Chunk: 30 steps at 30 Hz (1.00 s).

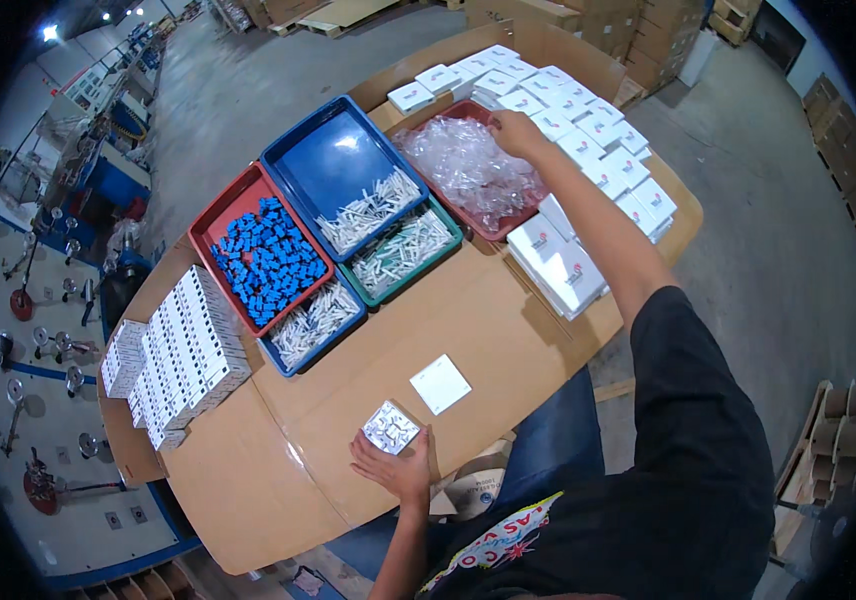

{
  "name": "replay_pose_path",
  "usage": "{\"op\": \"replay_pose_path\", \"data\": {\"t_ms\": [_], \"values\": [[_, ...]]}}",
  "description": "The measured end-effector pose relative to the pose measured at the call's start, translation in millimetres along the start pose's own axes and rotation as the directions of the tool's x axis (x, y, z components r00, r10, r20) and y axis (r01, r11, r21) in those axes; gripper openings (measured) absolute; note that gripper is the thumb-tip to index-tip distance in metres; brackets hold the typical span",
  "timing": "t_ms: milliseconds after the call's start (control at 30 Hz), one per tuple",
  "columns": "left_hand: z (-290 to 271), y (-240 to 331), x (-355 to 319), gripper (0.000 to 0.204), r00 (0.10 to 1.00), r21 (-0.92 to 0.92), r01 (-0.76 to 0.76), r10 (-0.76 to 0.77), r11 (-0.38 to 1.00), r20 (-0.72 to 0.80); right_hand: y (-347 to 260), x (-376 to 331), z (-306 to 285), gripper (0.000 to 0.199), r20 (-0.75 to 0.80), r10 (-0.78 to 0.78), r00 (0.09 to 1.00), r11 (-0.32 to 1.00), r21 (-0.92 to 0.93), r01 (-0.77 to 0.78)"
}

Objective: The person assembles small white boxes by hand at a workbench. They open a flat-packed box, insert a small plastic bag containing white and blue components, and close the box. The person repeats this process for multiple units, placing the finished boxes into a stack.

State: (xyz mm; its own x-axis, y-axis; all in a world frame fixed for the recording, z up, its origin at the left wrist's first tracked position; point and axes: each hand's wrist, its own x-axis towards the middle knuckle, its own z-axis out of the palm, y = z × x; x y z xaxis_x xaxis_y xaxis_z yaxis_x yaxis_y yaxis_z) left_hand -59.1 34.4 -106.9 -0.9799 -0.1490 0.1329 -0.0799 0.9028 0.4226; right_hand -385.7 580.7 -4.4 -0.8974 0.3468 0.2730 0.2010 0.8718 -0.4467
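Observation:
My left hand grips a small square white unit with a silvery, patterned inner face, thumb on one side and fingers on the other. A flat white square plate lies on the cardboard just beyond it. My right arm stretches far across the table, and my right hand is at the far right edge of a red tray. Clear plastic bags are heaped in this tray. The right fingers point down, bent together at the bags; what they hold, if anything, is hidden.
Blue pieces fill another red tray. White plugs lie in the blue and green trays. Stacked white units stand at left. Printed white packs cover the right end, beside larger white sheets. Low cardboard walls edge the table.

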Motion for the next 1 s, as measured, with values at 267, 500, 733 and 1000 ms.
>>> {"op": "replay_pose_path", "data": {"t_ms": [267,500,733,1000], "values": [[-3,1,2,0.123,1.000,0.047,-0.027,0.026,0.999,0.011,0,84,31,0.026,0.008,-0.031,0.999,0.991,-0.133,0.032],[-5,-1,3,0.119,0.999,0.045,-0.035,0.035,0.998,0.018,35,121,80,0.023,0.138,-0.104,0.985,0.966,-0.220,0.133],[-11,-1,2,0.120,0.998,0.058,-0.003,-0.001,0.998,0.064,28,103,91,0.021,0.068,-0.029,0.997,0.976,-0.212,0.043],[-11,0,0,0.119,0.999,0.060,0.003,-0.005,0.998,0.039,24,119,56,0.027,-0.162,0.109,0.981,0.994,0.032,-0.105]]}}
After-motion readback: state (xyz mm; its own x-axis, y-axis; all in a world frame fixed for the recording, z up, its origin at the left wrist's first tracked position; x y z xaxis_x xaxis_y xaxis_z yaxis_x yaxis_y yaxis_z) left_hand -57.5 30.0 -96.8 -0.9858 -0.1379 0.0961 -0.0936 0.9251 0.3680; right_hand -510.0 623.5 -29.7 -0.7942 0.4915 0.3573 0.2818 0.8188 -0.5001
